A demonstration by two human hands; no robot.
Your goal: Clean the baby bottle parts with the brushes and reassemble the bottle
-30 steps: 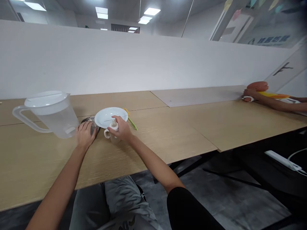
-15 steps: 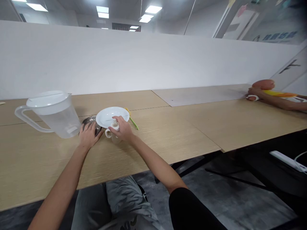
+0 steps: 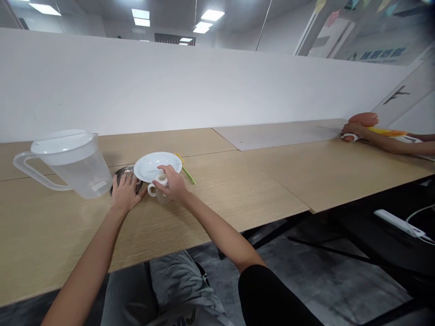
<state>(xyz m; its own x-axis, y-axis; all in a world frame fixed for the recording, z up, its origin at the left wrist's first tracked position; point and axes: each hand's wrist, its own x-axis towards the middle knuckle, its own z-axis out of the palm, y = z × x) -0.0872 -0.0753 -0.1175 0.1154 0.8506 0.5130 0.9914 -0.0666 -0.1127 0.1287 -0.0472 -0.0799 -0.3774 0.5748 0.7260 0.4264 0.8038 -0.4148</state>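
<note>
My left hand (image 3: 126,192) rests with spread fingers over a dark steel bowl (image 3: 119,175), which is partly hidden beneath it. My right hand (image 3: 171,183) grips the white top of a small clear container (image 3: 162,197) with a white loop handle. That container stands at the front edge of a white plate (image 3: 157,166). A green-and-yellow spatula (image 3: 188,175) lies just beyond the plate's right side. To the left of my left hand stands a clear plastic pitcher (image 3: 71,170) with a white lid, close to the bowl.
The light wood table's front edge (image 3: 210,231) runs below my forearms, and a white partition (image 3: 170,86) rises behind it. Far right, a co-worker's hand (image 3: 351,132) holds a brownish-orange object (image 3: 363,119) and a yellow one. A power strip (image 3: 396,222) lies below the table.
The view has shifted slightly. My left hand's fingers have spread a little more over the bowl. The objects on the table have not visibly moved.
</note>
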